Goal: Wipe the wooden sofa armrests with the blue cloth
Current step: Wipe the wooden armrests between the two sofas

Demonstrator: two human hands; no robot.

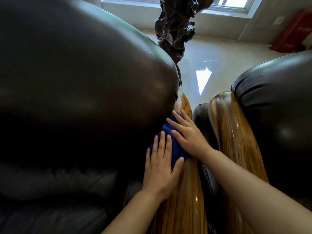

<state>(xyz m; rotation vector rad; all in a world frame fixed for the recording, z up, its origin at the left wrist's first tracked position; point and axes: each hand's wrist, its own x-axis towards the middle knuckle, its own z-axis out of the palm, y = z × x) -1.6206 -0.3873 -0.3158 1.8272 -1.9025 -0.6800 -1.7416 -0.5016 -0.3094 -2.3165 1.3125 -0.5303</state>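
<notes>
- The glossy wooden armrest (185, 191) of the dark leather sofa (76, 98) carries a folded blue cloth (173, 147).
- Left hand (162, 168) and right hand (189, 135) press flat on the cloth.
- A second wooden armrest (236, 141) beside it belongs to a leather armchair (278, 107).
- Both seats stand on the pale shiny floor (219, 65).

Blue cloth (170, 146) bunched on glossy wood armrest (185, 200); 2nd armrest (236, 141) just right, bare

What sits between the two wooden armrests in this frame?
In the head view, a strip of dark leather upholstery fills the gap between the left armrest and the right armrest; the right forearm crosses over it nearer the camera.
</notes>
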